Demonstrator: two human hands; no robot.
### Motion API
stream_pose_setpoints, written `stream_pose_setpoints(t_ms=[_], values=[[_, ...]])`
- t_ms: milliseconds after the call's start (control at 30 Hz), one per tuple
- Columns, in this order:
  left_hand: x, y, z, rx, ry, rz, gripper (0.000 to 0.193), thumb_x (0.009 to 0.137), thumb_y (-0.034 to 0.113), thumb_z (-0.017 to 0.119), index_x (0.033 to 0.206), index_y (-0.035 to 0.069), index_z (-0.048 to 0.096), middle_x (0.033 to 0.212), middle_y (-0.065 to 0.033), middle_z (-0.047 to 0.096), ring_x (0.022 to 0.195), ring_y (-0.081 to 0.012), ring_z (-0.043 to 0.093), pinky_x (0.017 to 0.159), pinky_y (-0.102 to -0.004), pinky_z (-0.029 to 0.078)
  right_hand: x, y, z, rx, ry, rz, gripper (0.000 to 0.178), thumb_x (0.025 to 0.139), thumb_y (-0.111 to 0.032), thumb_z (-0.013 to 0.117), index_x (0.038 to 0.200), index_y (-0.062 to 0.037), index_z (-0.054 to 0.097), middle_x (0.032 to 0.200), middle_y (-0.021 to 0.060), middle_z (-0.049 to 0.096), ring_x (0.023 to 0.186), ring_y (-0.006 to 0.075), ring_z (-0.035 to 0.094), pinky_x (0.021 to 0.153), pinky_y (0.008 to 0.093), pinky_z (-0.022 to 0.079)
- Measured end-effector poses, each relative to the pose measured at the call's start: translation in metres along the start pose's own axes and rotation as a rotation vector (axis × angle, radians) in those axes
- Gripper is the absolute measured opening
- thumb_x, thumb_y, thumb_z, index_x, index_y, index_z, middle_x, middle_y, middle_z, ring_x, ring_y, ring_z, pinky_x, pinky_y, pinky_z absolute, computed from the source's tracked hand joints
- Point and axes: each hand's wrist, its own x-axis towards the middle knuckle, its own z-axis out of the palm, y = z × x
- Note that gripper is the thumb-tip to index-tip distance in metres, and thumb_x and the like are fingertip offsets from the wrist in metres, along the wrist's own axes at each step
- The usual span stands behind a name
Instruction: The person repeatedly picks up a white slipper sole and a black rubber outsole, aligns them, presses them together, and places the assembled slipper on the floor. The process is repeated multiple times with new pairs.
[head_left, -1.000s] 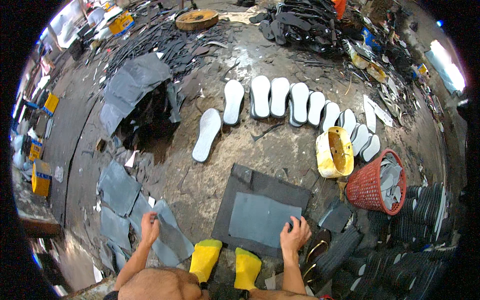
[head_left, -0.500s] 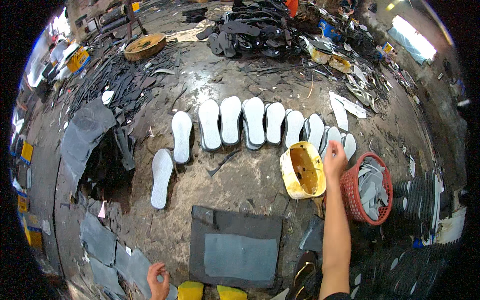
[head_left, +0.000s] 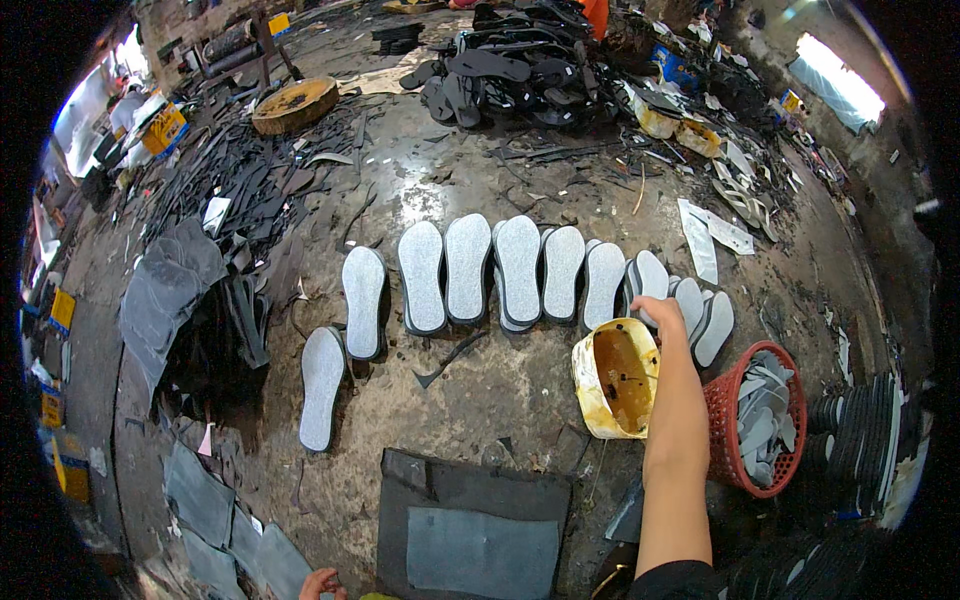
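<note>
Over the yellow glue tub (head_left: 615,380), right hand (head_left: 668,325) outstretched toward grey soles (head_left: 640,275).

The left hand (head_left: 318,584) was mostly cut off by the bottom edge, its grip unreadable; the right hand's (head_left: 668,322) fingertips hid behind the yellow bucket's (head_left: 612,380) rim.

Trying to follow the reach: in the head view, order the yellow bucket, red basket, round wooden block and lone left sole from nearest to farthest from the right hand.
1. yellow bucket, beside the right hand
2. red basket, lower right
3. lone left sole, far left
4. round wooden block, top left
</note>
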Motion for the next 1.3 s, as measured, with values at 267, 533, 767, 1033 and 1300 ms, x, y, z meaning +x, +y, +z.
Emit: stream_pose_setpoints(t_ms=[267, 533, 767, 1033, 1300], values=[[0.003, -0.011, 0.005, 0.07, 0.003, 0.106, 0.042, 0.088, 0.002, 0.072, 0.13, 0.005, 0.064, 0.112, -0.0113, 0.069, 0.088, -0.0199, 0.066, 0.077, -0.0321, 0.055, 0.01, 0.021, -0.01, 0.6, -0.208, 0.04, 0.067, 0.064, -0.041, 0.073, 0.121, -0.0068, 0.065, 0.125, 0.023, 0.059, 0.092, 0.0379, 0.056, 0.072, 0.0509, 0.049], [0.007, -0.006, 0.008, -0.03, -0.048, 0.083, 0.044, 0.089, 0.003, 0.072, 0.132, 0.007, 0.062, 0.11, -0.0103, 0.067, 0.084, -0.0185, 0.064, 0.072, -0.0306, 0.052, 0.015, 0.015, -0.006, 0.991, -0.485, 0.193, 0.083, 0.07, -0.057, 0.067, 0.14, -0.0155, 0.05, 0.139, 0.0162, 0.048, 0.115, 0.0341, 0.046, 0.098, 0.0584, 0.037], [0.01, -0.001, 0.004, 0.048, -0.125, 0.136, 0.04, 0.092, 0.006, 0.07, 0.131, 0.009, 0.064, 0.109, -0.0112, 0.067, 0.087, -0.0207, 0.064, 0.077, -0.0326, 0.053, -0.023, 0.015, -0.035, 0.928, -0.195, -0.147, 0.062, 0.075, -0.071, 0.061, 0.115, -0.024, 0.065, 0.1, -0.0041, 0.059, 0.084, 0.0125, 0.044, 0.074, 0.0332, 0.031], [0.106, 0.12, 0.015, -0.63, -0.354, 0.007, 0.044, 0.091, 0.01, 0.077, 0.131, 0.0, 0.062, 0.129, -0.013, 0.066, 0.116, -0.0213, 0.064, 0.101, -0.0334, 0.051, -0.251, 0.032, 0.003, 1.178, -0.731, -0.569, 0.04, 0.088, -0.018, 0.059, 0.127, -0.0102, 0.064, 0.114, 0.0028, 0.067, 0.098, 0.0133, 0.061, 0.081, 0.0326, 0.048], [0.093, 0.185, 0.027, -1.116, -0.422, -0.362, 0.038, 0.094, 0.007, 0.071, 0.128, -0.001, 0.056, 0.11, -0.0119, 0.071, 0.096, -0.0238, 0.072, 0.088, -0.04, 0.061, -0.435, 0.149, 0.023, 1.128, -0.534, -0.667, 0.077, 0.079, -0.014, 0.08, 0.147, -0.0056, 0.046, 0.13, 0.0084, 0.059, 0.12, 0.0207, 0.056, 0.102, 0.0379, 0.045]])
